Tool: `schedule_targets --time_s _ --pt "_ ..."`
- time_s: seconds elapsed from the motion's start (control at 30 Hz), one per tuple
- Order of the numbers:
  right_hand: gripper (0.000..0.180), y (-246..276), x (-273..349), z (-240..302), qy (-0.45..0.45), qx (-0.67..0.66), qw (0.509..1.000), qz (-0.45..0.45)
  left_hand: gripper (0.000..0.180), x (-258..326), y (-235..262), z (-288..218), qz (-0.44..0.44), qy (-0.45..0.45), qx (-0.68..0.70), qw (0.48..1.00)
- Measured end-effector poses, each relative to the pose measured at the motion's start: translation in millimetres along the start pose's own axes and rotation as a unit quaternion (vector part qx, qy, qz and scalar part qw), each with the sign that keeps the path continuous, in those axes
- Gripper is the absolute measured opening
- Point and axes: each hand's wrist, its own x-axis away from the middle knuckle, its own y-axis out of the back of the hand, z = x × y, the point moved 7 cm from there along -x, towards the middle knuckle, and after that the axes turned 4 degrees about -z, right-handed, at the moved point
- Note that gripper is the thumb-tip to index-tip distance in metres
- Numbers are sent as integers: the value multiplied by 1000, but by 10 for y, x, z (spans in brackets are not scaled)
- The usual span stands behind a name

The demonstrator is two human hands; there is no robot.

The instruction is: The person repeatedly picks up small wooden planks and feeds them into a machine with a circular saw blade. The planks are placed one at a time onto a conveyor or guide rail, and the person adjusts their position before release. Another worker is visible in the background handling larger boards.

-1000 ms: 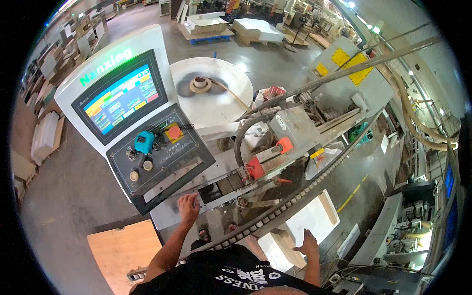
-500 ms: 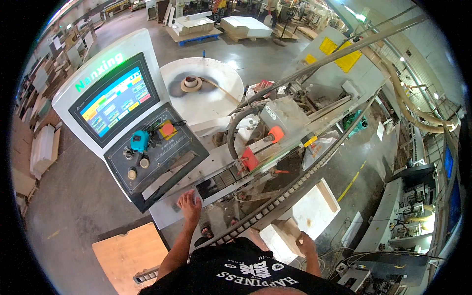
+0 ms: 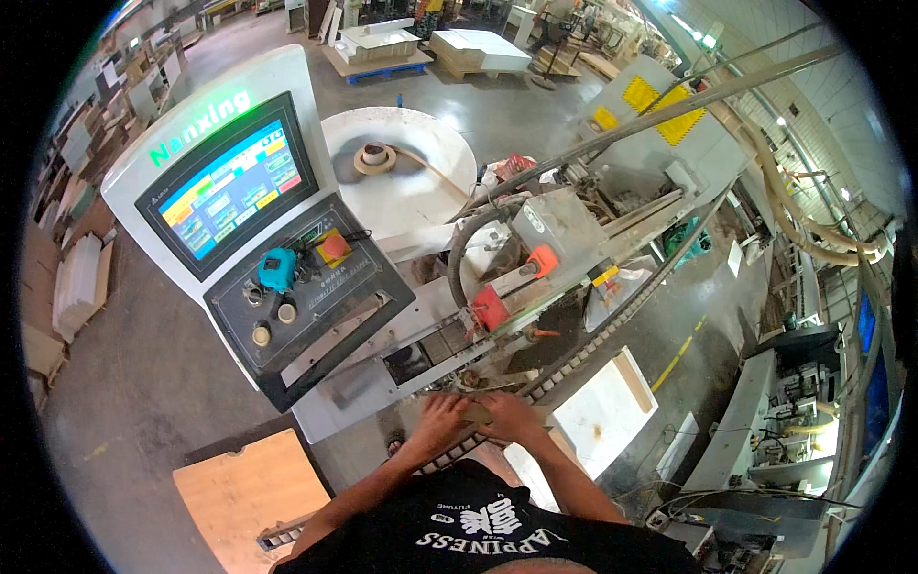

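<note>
My left hand [image 3: 442,422] and my right hand [image 3: 509,418] are close together in front of my body, at the near edge of the machine. Between them is a small brown piece that looks like board [image 3: 475,412]; fingers of both hands close round its ends and hide most of it. Just beyond my hands lies the machine's grey metal bed [image 3: 359,397]. The black chain-like rail [image 3: 550,383] runs slantwise beneath and beside my right hand. Behind my right forearm rests a white panel tray with a raised edge [image 3: 607,411].
A control console [image 3: 335,287] with a lit screen, knobs and a red button stands at the left. Behind it is a round white disc [image 3: 440,143] carrying a tape roll. Red guards [image 3: 491,308] sit on the machine. A wooden board [image 3: 249,493] lies low at the left.
My right hand has come up and left from the white tray, bringing the brown piece. My left hand has moved right, off the metal bed, and now meets it at the piece.
</note>
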Motion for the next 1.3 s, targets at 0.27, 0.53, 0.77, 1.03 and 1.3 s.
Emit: schedule_targets --time_s 0.27,0.53,0.77,1.03,1.3 --pt "59 -381 -580 304 -34 -184 978 -89 62 831 360 1651 -90 178 -93 975" --pt "62 -1783 -1157 -57 -86 -780 619 -21 54 637 556 1870 -208 208 -158 942" --pt "72 -1437 -1605 434 -162 -778 606 -40 41 467 540 1845 -249 294 -145 912" --pt "93 -1404 -1665 712 -132 -750 646 -52 31 740 767 1967 -209 193 -175 943" --pt "84 -1370 -1696 531 -127 -766 623 -99 42 442 854 1923 -142 131 -139 971"
